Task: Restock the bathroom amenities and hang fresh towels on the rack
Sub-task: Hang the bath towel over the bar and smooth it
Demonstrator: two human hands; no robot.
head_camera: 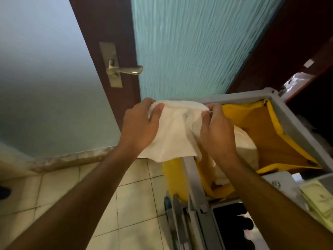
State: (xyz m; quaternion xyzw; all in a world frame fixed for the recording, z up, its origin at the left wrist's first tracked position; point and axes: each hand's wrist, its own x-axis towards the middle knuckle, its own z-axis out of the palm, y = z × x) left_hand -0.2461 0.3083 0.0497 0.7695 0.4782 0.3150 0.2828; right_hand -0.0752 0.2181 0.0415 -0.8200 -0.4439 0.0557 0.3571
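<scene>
- The left hand (138,127) grips the white towel (173,134) at its upper left corner, thumb pressed over the front and fingers curled behind the edge.
- The right hand (218,134) pinches the towel's upper right edge between thumb and curled fingers.
- The towel hangs between the two hands, bunched along the top, with its lower edge draped over the cart's grey frame (288,112).
- At 3 o'clock from the hands, a yellow bag (270,134) lines the frame; more white linen (246,147) lies inside it, partly hidden by the right wrist.
- At 11 o'clock, a metal lever handle (126,69) sits on a dark wooden door (108,33).
- At 6 o'clock lies the pale tiled floor (135,195).
- At 4 o'clock, on the cart's edge, are what may be paper packets (319,199), too blurred to tell.
</scene>
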